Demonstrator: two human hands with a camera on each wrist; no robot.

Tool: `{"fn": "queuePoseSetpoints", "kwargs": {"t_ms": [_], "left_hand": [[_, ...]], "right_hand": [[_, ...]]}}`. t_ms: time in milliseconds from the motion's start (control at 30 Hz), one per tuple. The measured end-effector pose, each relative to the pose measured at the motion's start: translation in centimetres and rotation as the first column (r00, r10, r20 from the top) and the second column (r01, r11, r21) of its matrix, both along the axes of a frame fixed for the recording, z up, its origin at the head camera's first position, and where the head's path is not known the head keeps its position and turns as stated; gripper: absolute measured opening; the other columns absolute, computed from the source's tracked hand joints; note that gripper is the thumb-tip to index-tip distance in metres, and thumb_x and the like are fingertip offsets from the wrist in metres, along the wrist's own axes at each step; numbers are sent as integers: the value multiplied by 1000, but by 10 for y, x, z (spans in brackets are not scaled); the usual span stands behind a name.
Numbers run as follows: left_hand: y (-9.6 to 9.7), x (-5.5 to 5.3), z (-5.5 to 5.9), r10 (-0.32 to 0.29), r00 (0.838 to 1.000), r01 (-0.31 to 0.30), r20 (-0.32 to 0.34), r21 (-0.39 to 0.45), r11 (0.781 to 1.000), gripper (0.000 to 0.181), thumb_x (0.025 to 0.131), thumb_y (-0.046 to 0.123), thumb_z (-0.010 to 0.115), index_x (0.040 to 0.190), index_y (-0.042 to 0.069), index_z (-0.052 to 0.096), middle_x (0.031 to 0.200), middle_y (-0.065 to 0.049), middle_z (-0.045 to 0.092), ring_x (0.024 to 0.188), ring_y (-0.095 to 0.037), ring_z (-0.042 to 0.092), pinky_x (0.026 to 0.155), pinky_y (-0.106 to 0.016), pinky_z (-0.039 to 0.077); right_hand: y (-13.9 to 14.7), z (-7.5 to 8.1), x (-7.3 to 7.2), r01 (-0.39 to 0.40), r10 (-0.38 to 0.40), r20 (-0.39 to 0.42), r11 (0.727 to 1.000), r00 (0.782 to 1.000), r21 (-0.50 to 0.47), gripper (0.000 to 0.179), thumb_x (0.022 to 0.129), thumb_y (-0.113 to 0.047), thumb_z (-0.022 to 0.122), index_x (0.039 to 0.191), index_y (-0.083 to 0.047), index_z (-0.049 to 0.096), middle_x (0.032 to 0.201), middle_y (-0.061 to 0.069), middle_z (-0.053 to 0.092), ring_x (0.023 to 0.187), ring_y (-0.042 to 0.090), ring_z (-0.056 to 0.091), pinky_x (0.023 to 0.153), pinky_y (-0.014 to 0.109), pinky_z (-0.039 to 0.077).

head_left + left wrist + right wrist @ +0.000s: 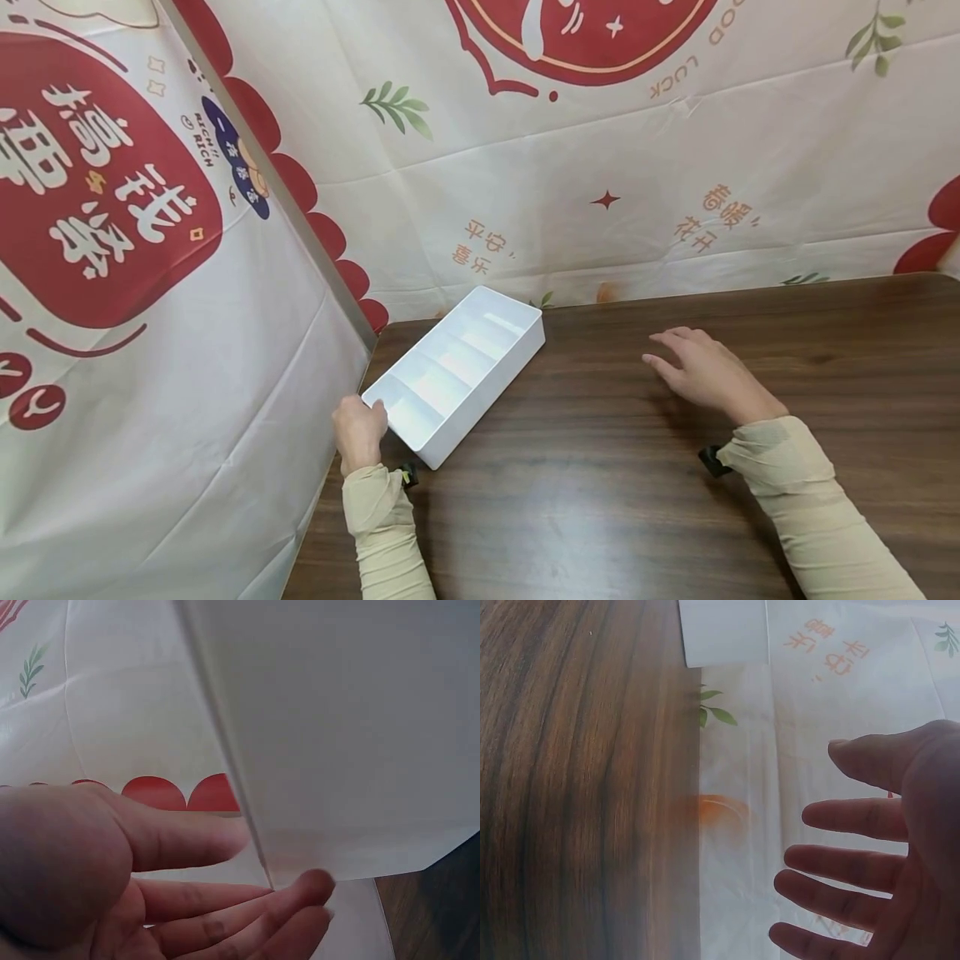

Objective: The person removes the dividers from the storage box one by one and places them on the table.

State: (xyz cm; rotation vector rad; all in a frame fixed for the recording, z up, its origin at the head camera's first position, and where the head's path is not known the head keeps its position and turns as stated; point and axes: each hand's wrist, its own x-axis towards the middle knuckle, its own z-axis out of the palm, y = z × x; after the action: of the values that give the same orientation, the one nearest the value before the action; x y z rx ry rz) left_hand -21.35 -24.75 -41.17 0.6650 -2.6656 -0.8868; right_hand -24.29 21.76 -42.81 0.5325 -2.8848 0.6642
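Observation:
A white divided storage box lies at a slant near the back left of the table, its several compartments facing up and showing nothing inside. My left hand grips the box at its near left corner. Up close in the left wrist view, the thumb is at one side of the box's edge and the fingers are at the other. My right hand hovers over the table to the right of the box, holding nothing. Its fingers are spread and nearly straight in the right wrist view.
The dark wood table runs back to a white printed cloth hanging behind it. Another printed cloth hangs along the left edge, close beside my left hand. A dark wrist device sits at my right cuff.

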Motion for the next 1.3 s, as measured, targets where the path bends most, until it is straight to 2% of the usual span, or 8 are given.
{"fn": "queuePoseSetpoints", "kwargs": {"t_ms": [133,233,367,567,867,1067,1300], "left_hand": [[0,-2,-3,4,999,-3,46,-9,1000,30,86,6,53,97,-20,63,98,-39,63,81,-44,63,71,-55,52],[-1,-3,-5,9,996,-9,87,0,1000,30,84,4,49,97,-19,63,98,-38,63,74,-38,59,65,-52,51],[-2,-5,-7,-5,993,6,115,-12,1000,30,83,6,51,98,-18,63,98,-37,63,75,-38,59,66,-52,51],[-4,-5,-7,-38,993,40,115,-22,999,28,80,1,50,95,-17,63,95,-36,63,73,-36,56,61,-47,49],[0,-8,-8,-53,987,59,152,-32,998,26,83,4,50,95,-15,63,94,-33,64,74,-35,57,61,-45,49],[2,-10,-8,-70,986,78,154,-47,996,17,84,7,51,76,-5,61,82,-24,62,70,-33,56,57,-42,46],[6,-12,-8,-117,982,131,150,-84,988,27,84,10,52,58,8,47,66,-15,59,64,-32,54,54,-40,41]], "right_hand": [[0,0,0,-9,9,5,1000,1000,-14,47,102,-28,55,133,8,54,129,33,56,119,50,52,96,63,41],[-1,0,0,-18,19,27,1000,999,-26,47,102,-28,55,134,7,54,127,32,58,112,46,59,91,60,46],[1,-1,0,-16,19,56,999,998,-43,48,102,-28,55,135,6,53,121,28,63,101,38,66,84,56,51],[5,-1,-2,-14,17,59,998,998,-59,46,102,-27,56,133,7,54,105,19,70,91,31,68,78,52,53],[9,-4,0,-6,11,55,997,998,-82,43,101,-25,57,130,7,57,101,18,71,89,29,69,75,51,54],[9,-4,0,-2,6,47,997,999,-79,42,101,-25,57,128,6,58,99,15,71,87,27,69,74,50,54],[10,-4,1,6,-2,43,997,999,-76,41,100,-25,57,125,8,60,96,14,71,85,26,68,74,49,54]]}}
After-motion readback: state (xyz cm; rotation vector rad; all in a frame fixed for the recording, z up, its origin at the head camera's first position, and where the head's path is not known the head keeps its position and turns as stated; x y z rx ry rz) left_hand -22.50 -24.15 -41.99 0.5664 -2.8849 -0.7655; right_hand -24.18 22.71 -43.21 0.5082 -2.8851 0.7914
